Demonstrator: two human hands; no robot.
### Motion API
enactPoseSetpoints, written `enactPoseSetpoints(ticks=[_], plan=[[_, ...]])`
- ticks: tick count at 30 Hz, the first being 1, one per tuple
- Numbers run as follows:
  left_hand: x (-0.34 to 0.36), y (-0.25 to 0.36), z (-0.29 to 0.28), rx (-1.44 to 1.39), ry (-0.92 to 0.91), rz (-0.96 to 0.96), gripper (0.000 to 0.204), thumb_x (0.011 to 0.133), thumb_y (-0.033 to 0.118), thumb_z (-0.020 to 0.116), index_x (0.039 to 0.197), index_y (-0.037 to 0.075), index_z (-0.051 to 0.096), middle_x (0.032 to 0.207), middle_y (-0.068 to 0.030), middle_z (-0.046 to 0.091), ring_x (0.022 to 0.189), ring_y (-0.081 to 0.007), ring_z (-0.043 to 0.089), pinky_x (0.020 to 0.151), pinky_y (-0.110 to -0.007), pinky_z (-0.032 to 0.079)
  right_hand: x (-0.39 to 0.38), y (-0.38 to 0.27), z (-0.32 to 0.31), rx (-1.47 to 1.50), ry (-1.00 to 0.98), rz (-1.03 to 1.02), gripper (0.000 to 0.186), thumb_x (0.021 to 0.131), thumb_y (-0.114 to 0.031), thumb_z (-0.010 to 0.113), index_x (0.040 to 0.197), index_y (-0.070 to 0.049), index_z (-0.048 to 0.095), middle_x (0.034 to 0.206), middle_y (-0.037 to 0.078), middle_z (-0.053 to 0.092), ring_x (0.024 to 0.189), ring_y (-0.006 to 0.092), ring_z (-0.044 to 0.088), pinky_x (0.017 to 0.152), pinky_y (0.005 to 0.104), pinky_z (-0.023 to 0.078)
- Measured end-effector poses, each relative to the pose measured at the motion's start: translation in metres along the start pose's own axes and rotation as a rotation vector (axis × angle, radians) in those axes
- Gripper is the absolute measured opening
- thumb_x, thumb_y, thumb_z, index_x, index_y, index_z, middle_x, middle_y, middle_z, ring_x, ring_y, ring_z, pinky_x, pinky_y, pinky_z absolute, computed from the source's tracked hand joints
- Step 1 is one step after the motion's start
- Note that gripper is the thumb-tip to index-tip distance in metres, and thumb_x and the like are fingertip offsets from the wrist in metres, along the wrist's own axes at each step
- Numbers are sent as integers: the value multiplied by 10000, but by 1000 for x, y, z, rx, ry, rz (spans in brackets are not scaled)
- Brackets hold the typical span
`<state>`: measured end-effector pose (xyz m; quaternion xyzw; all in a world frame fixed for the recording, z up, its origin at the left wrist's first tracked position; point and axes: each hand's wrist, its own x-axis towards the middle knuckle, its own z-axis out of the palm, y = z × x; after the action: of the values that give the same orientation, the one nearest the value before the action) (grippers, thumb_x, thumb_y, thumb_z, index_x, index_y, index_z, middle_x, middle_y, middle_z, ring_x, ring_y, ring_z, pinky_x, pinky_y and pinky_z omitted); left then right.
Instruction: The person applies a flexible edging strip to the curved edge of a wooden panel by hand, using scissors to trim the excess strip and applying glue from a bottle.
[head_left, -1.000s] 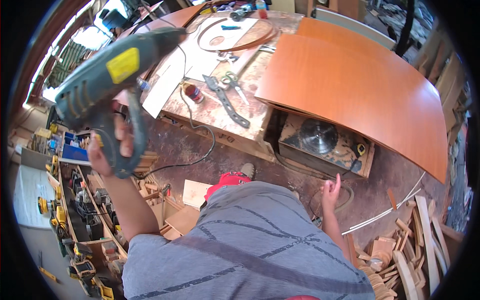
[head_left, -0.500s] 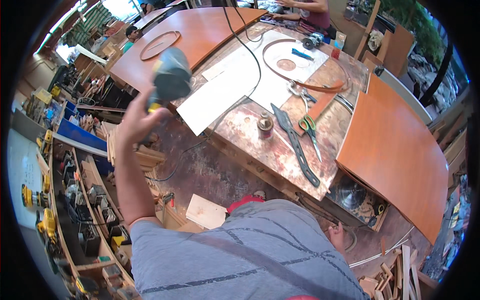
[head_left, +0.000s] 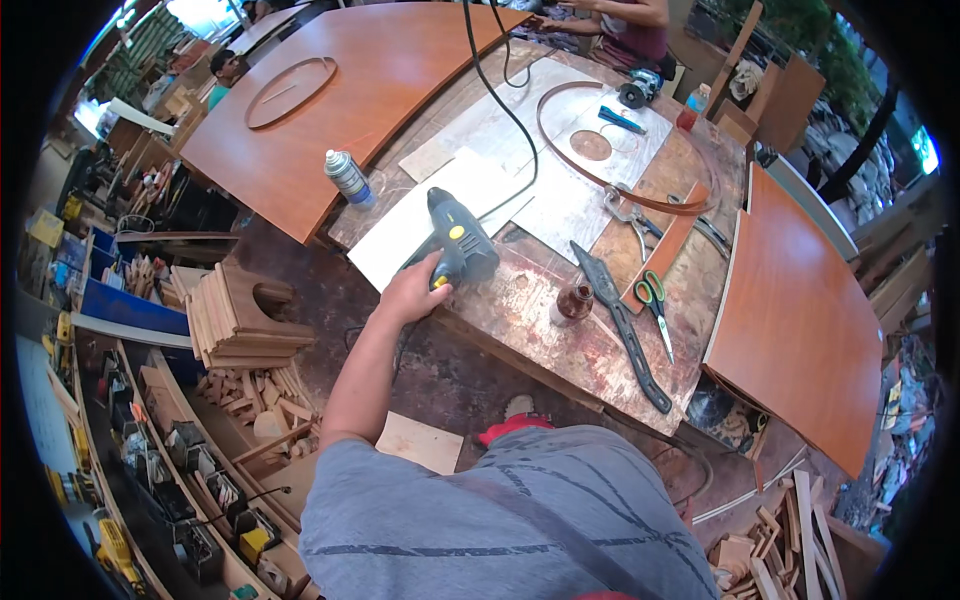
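Note:
My left hand [head_left: 409, 291] is closed round the handle of a dark heat gun [head_left: 468, 243] with yellow accents. The heat gun is at the table's near left edge, over a white sheet [head_left: 385, 243], its nozzle toward the far side. A spray can [head_left: 348, 178] stands just beyond it, to the left. Right of the heat gun are a brown bottle [head_left: 572, 304], a long black tool [head_left: 622, 322] and green-handled scissors [head_left: 655, 306]. A curved brown edging strip [head_left: 545, 125] lies farther back. My right hand is out of view.
An orange-brown panel [head_left: 380, 50] extends across the far left, and another [head_left: 800, 320] leans at the table's right. A black cord [head_left: 508, 112] hangs over the table. A person [head_left: 640, 22] is at the far side. Stacked wood pieces [head_left: 245, 325] stand at the left.
My left hand has brought the heat gun down and to the right, from raised beside the table to the table's edge. The spray can now shows. My right hand has left the view.

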<state>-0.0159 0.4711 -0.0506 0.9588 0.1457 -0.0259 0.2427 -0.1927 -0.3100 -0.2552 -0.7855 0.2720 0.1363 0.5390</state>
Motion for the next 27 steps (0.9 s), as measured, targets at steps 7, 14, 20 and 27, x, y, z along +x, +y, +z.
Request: enactPoseSetpoints(ticks=[7, 14, 20, 27], plan=[[19, -35, 15, -24, -6, 85, 657, 812, 255, 657, 1377, 75, 374, 1303, -202, 509, 1184, -351, 506, 963, -402, 424, -38, -99, 26, -530, -5, -195, 676, 880, -113, 616, 1415, 59, 241, 756, 31, 527, 653, 109, 514, 631, 258, 454], [53, -42, 60, -87, 68, 226, 707, 688, 183, 787, 1290, -12, 472, 1253, -211, 528, 1159, -360, 505, 988, -415, 400, -13, -88, 10, -606, -118, -199, 669, 847, -254, 664, 1392, -30, 348, 796, 112, 608, 757, 240, 603, 719, 367, 489], [49, -65, 77, -90, 142, 152, 718, 674, 85, 785, 1296, -46, 450, 1227, -222, 516, 1151, -370, 491, 1006, -412, 375, -5, -106, 6, -410, -44, -138, 732, 859, -252, 647, 1437, -30, 257, 805, 109, 621, 666, 202, 595, 633, 327, 494], [46, 33, 56, 138, 464, 210, 535, 789, 87, 693, 1265, -44, 488, 1221, -227, 528, 1139, -372, 495, 998, -429, 368, 56, -67, -77, 319, 311, -22, 737, 883, -133, 620, 1460, -28, 174, 861, 110, 635, 665, 138, 593, 558, 260, 490]])
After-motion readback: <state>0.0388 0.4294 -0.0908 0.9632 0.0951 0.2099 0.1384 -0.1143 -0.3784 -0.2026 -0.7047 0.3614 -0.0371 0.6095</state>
